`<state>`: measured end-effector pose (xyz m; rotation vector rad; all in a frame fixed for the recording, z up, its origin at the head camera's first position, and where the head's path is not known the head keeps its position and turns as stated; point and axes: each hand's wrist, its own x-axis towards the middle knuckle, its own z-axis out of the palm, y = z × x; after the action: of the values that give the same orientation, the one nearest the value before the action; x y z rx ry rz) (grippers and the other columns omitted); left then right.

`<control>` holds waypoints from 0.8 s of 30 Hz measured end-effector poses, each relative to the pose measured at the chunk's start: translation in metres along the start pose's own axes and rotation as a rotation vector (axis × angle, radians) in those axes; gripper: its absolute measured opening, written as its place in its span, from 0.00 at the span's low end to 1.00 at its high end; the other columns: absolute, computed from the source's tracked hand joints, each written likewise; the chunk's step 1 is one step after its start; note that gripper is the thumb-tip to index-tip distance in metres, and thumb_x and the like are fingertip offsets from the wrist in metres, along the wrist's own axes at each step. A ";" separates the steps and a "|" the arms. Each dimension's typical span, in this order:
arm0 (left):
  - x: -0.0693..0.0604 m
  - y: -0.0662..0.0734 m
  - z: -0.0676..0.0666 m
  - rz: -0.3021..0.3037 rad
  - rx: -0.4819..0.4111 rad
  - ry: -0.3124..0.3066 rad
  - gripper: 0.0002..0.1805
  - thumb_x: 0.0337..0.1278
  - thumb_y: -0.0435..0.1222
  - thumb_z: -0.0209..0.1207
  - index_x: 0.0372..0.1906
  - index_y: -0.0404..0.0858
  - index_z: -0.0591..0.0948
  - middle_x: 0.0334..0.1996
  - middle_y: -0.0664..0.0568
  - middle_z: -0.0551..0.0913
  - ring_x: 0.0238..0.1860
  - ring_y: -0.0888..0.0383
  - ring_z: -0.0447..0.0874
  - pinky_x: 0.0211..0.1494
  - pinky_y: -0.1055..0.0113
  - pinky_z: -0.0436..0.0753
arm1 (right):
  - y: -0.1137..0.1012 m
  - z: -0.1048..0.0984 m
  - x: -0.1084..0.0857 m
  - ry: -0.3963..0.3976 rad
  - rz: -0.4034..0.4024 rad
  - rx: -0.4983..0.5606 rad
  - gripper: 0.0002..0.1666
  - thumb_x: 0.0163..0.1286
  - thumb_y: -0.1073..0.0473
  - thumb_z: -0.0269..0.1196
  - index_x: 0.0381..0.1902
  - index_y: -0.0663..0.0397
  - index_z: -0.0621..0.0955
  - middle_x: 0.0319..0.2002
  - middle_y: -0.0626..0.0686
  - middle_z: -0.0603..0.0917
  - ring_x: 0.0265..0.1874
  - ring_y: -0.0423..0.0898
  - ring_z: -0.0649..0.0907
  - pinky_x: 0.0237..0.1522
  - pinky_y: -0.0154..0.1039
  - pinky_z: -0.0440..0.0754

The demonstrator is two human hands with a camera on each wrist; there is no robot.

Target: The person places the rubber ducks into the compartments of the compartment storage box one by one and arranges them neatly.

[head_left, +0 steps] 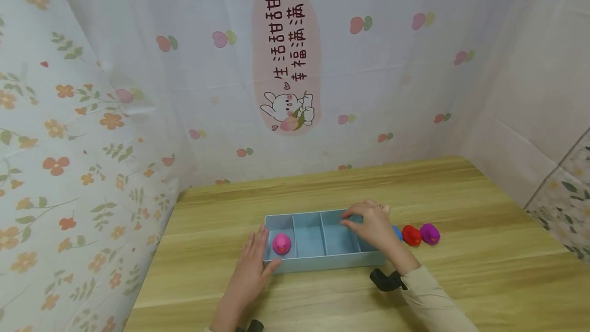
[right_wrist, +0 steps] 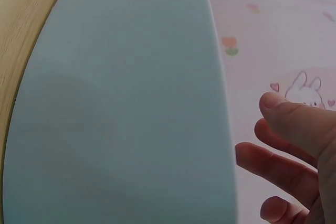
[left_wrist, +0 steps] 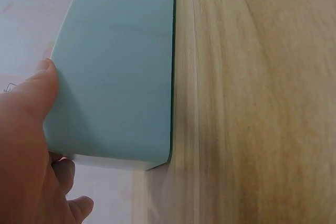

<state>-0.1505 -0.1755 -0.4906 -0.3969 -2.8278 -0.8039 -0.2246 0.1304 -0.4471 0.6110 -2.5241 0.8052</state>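
A light-blue box (head_left: 329, 262) with a row of compartments stands on the table. In its leftmost compartment sits a pink rubber duck (head_left: 281, 244). My left hand (head_left: 250, 268) holds the box's left end, thumb (left_wrist: 43, 85) against the front wall and fingers round the corner. Over the right part of the box hovers my right hand (head_left: 372, 223), thumb and fingers apart with nothing seen between them. It covers part of the rightmost compartment. On the table beyond the box's right end lie a blue duck (head_left: 397, 232), partly hidden by that hand, a red duck (head_left: 412, 235) and a purple duck (head_left: 430, 234).
The wooden table (head_left: 198, 250) reaches back to a printed cloth (head_left: 203, 81) hanging behind it. Flowered cloth (head_left: 69, 168) hangs along the left side, and more cloth (head_left: 521, 117) hangs on the right. A black wrist mount (head_left: 386, 280) sits at my right wrist.
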 end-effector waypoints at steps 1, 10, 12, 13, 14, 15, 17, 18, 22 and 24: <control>0.000 0.000 0.000 0.002 0.000 0.003 0.40 0.63 0.49 0.56 0.72 0.32 0.58 0.74 0.41 0.55 0.72 0.34 0.50 0.72 0.39 0.55 | 0.002 -0.002 -0.001 0.003 0.003 -0.007 0.09 0.48 0.57 0.76 0.29 0.45 0.87 0.32 0.45 0.88 0.33 0.45 0.76 0.34 0.45 0.46; 0.000 -0.001 0.001 0.005 -0.012 -0.002 0.41 0.62 0.49 0.57 0.72 0.32 0.58 0.74 0.40 0.55 0.72 0.32 0.50 0.71 0.39 0.56 | 0.018 -0.023 -0.012 -0.023 0.060 -0.023 0.08 0.50 0.56 0.75 0.30 0.47 0.87 0.33 0.46 0.88 0.36 0.49 0.78 0.39 0.47 0.55; 0.001 -0.001 0.001 -0.004 -0.017 -0.012 0.41 0.62 0.49 0.57 0.72 0.33 0.57 0.74 0.41 0.54 0.72 0.33 0.49 0.72 0.40 0.55 | 0.023 -0.029 -0.016 -0.022 0.080 -0.020 0.08 0.51 0.57 0.74 0.31 0.48 0.87 0.34 0.47 0.88 0.35 0.50 0.77 0.37 0.46 0.56; 0.001 0.000 0.001 -0.009 -0.018 -0.015 0.41 0.62 0.50 0.57 0.72 0.33 0.57 0.74 0.41 0.54 0.73 0.34 0.49 0.73 0.41 0.54 | 0.026 -0.032 -0.018 -0.018 0.088 -0.022 0.08 0.51 0.57 0.74 0.31 0.48 0.87 0.34 0.48 0.88 0.35 0.50 0.78 0.38 0.46 0.56; 0.001 0.000 0.001 -0.008 -0.016 -0.015 0.41 0.63 0.50 0.56 0.72 0.33 0.57 0.74 0.41 0.54 0.73 0.34 0.49 0.73 0.41 0.54 | 0.029 -0.034 -0.020 -0.013 0.100 -0.029 0.07 0.51 0.58 0.74 0.30 0.48 0.87 0.34 0.49 0.87 0.35 0.50 0.77 0.38 0.45 0.58; 0.001 0.000 0.001 -0.010 -0.014 -0.019 0.41 0.63 0.50 0.56 0.73 0.33 0.57 0.74 0.41 0.54 0.73 0.34 0.49 0.73 0.41 0.54 | 0.032 -0.037 -0.022 -0.005 0.112 -0.035 0.07 0.51 0.58 0.74 0.30 0.48 0.87 0.34 0.49 0.88 0.34 0.50 0.77 0.37 0.44 0.58; 0.000 0.001 0.000 -0.008 -0.009 -0.019 0.40 0.63 0.50 0.56 0.72 0.33 0.57 0.74 0.41 0.54 0.73 0.34 0.49 0.73 0.41 0.55 | 0.037 -0.041 -0.025 0.010 0.131 -0.050 0.07 0.51 0.59 0.74 0.29 0.47 0.87 0.35 0.50 0.88 0.33 0.49 0.77 0.37 0.45 0.56; 0.000 0.001 0.000 -0.008 -0.010 -0.019 0.40 0.63 0.49 0.56 0.72 0.33 0.57 0.74 0.41 0.54 0.73 0.34 0.49 0.73 0.41 0.55 | 0.040 -0.043 -0.026 0.017 0.138 -0.056 0.07 0.51 0.59 0.74 0.29 0.47 0.87 0.35 0.50 0.88 0.33 0.48 0.76 0.37 0.45 0.54; -0.001 0.001 -0.001 -0.007 -0.011 -0.014 0.40 0.63 0.49 0.56 0.72 0.32 0.57 0.74 0.41 0.54 0.72 0.33 0.50 0.72 0.40 0.55 | 0.048 -0.049 -0.031 0.024 0.173 -0.085 0.06 0.51 0.58 0.74 0.28 0.45 0.86 0.34 0.50 0.88 0.29 0.46 0.73 0.34 0.47 0.48; -0.001 0.001 -0.001 -0.001 -0.011 -0.007 0.40 0.63 0.48 0.56 0.72 0.32 0.57 0.74 0.40 0.54 0.72 0.33 0.50 0.72 0.40 0.55 | 0.052 -0.053 -0.033 0.029 0.183 -0.104 0.06 0.52 0.57 0.74 0.28 0.45 0.86 0.34 0.50 0.88 0.29 0.46 0.74 0.34 0.48 0.49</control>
<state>-0.1495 -0.1757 -0.4892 -0.4004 -2.8318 -0.8204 -0.2113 0.2105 -0.4474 0.3364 -2.6032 0.7334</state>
